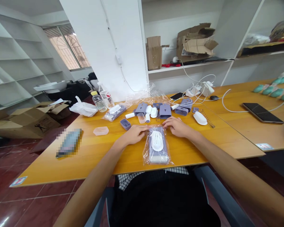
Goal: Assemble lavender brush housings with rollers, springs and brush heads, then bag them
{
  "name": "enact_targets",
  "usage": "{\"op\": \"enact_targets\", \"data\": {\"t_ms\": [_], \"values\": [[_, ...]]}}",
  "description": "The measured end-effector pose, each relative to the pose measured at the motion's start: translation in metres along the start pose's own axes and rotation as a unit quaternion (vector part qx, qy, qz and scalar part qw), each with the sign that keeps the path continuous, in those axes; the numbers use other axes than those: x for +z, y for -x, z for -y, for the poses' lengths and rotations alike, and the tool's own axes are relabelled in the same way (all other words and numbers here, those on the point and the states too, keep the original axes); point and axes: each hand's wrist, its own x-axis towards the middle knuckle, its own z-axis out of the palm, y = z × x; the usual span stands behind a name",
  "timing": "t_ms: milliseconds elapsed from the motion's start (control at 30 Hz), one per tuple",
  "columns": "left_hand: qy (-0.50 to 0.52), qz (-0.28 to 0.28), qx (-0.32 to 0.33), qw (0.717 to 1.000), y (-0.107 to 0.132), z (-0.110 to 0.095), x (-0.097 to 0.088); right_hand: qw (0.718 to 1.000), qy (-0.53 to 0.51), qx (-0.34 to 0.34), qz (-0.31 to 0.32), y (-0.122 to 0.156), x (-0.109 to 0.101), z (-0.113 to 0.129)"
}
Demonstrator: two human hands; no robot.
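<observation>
Wooden bench (90,154) below my camera: a bagged white-and-purple device (157,146) lies at its near edge, with my left hand (134,135) and right hand (177,126) at the bag's top. I can't tell whether either grip is closed. Left of the bag, a pixelated slab (69,143) is unreadable.

The glossy wood-veneer tabletop (92,151) looks smooth under a crinkled clear plastic bag (157,159), matt lilac plastic casing (165,111), and nearby, rough brown cardboard (26,124).

The bare left hand (134,135) and right hand (177,126) touch a clear plastic bag (156,157) — a white-and-purple plastic device (156,142) inside — on an orange wooden table (97,151).
</observation>
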Motion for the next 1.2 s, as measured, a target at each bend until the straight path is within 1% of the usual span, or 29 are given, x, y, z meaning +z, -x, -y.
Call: {"op": "enact_targets", "data": {"t_ms": [133,300,367,467,533,633,667,733,833,900,967,1000,1033,1100,1133,1167,1200], "values": [[-0.001,0.004,0.005,1.000,0.000,0.002,0.001,1.000,0.007,0.002,0.001,0.000,0.001,0.002],[0.004,-0.012,0.005,1.000,0.000,0.005,0.001,0.999,0.035,-0.008,0.008,0.000,0.002,0.000],[-0.009,-0.002,-0.001,1.000,0.000,0.006,0.001,0.999,0.047,-0.003,0.021,0.003,0.001,-0.001],[-0.034,0.028,-0.024,0.999,0.003,0.005,0.003,0.997,0.064,0.002,0.042,0.012,0.002,-0.002],[-0.044,0.044,-0.038,0.997,0.005,0.004,0.006,0.996,0.079,-0.003,0.049,0.020,0.005,-0.002],[-0.047,0.057,-0.042,0.996,0.007,0.003,0.012,0.993,0.101,0.002,0.054,0.031,0.008,-0.001],[-0.045,0.054,-0.044,0.997,0.007,0.004,0.013,0.993,0.107,0.006,0.055,0.033,0.009,0.000],[-0.031,0.030,-0.054,0.998,0.005,0.007,0.013,0.991,0.122,0.019,0.054,0.037,0.009,0.002],[0.021,-0.046,-0.075,0.996,0.001,0.006,0.003,0.986,0.155,0.054,0.034,0.043,0.007,0.007],[0.062,-0.113,-0.097,0.987,0.000,-0.007,-0.006,0.981,0.178,0.073,0.016,0.050,0.006,0.014],[0.087,-0.165,-0.107,0.977,0.004,-0.035,-0.014,0.976,0.201,0.088,0.000,0.059,0.006,0.024],[0.088,-0.172,-0.097,0.976,0.008,-0.054,-0.015,0.972,0.212,0.100,-0.009,0.064,0.006,0.031],[0.079,-0.169,-0.080,0.979,0.012,-0.073,-0.015,0.968,0.224,0.112,-0.018,0.070,0.007,0.038],[0.034,-0.124,-0.034,0.991,0.023,-0.109,-0.011,0.959,0.248,0.133,-0.031,0.079,0.008,0.054],[0.000,-0.094,-0.016,0.995,0.028,-0.122,-0.007,0.955,0.260,0.140,-0.035,0.083,0.009,0.061],[-0.037,-0.060,-0.005,0.998,0.032,-0.130,-0.003,0.951,0.272,0.142,-0.042,0.086,0.009,0.067],[-0.068,-0.036,-0.003,0.997,0.034,-0.134,0.000,0.948,0.282,0.143,-0.050,0.089,0.009,0.072]]}}
